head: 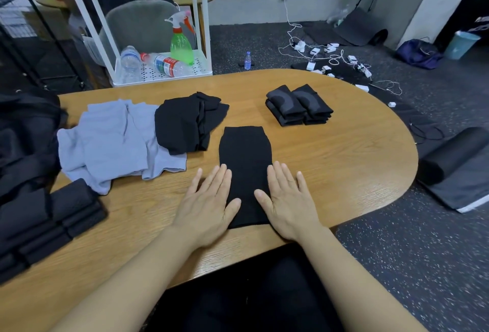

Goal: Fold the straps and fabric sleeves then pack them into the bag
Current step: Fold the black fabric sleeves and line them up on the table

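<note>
Wooden table (330,162): one black sleeve (244,162) under two flat, open-gripped hands, left (205,203), right (289,204).

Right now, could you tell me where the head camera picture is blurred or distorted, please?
Head view: wide-angle bend curves the table edge and the white cart; the speckled floor smears at lower right; the flat black sleeve and both hands stay sharp; light is soft and even.

The black bag (23,130) at far left was cut off by the frame's edge. Folded black pieces (39,228) near it ran off-frame too. Both hands' palms lay hidden, face down.
</note>
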`<state>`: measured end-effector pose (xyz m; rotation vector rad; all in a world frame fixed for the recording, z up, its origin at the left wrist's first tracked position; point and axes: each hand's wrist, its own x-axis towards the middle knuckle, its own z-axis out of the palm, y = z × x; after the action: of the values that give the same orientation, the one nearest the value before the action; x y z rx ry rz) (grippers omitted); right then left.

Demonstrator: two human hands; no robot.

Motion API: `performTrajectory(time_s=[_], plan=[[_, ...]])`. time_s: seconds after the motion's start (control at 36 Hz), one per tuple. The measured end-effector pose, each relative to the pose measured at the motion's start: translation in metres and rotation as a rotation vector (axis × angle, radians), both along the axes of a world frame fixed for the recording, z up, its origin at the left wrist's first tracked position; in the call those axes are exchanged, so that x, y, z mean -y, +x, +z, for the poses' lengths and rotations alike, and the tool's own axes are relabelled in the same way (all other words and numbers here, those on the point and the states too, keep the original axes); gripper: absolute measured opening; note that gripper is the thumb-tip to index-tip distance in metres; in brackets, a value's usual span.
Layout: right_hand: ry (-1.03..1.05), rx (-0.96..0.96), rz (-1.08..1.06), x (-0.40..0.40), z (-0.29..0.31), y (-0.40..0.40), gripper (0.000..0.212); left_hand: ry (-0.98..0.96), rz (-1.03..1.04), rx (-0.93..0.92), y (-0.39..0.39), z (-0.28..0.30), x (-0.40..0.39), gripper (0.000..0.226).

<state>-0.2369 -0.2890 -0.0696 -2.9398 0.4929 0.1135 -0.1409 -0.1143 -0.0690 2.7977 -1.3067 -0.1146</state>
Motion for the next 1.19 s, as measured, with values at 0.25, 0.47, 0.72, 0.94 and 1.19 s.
performTrajectory(time_s=[0.25, 0.47, 0.72, 0.94, 1.19], plan=[[-0.047, -0.019, -0.036, 0.022, 0.000, -0.011, 0.098, 0.013, -0.002, -0.001, 0.006, 0.002, -0.005, 0.088], [0.094, 0.201, 0.016, 0.013, 0.013, -0.020, 0.085, -0.243, -0.127, -0.014, 0.001, 0.021, -0.018, 0.077], [0.101, 0.306, 0.282, -0.012, 0.014, -0.033, 0.058, -0.329, -0.327, 0.084, 0.002, 0.020, -0.018, 0.034], [0.185, 0.386, 0.141, -0.010, 0.016, -0.025, 0.048, -0.476, -0.170, 0.042, 0.000, 0.020, -0.010, 0.034], [0.522, 0.437, -0.202, -0.005, 0.024, 0.007, 0.021, -0.611, 0.183, -0.550, 0.014, 0.030, -0.003, 0.047]])
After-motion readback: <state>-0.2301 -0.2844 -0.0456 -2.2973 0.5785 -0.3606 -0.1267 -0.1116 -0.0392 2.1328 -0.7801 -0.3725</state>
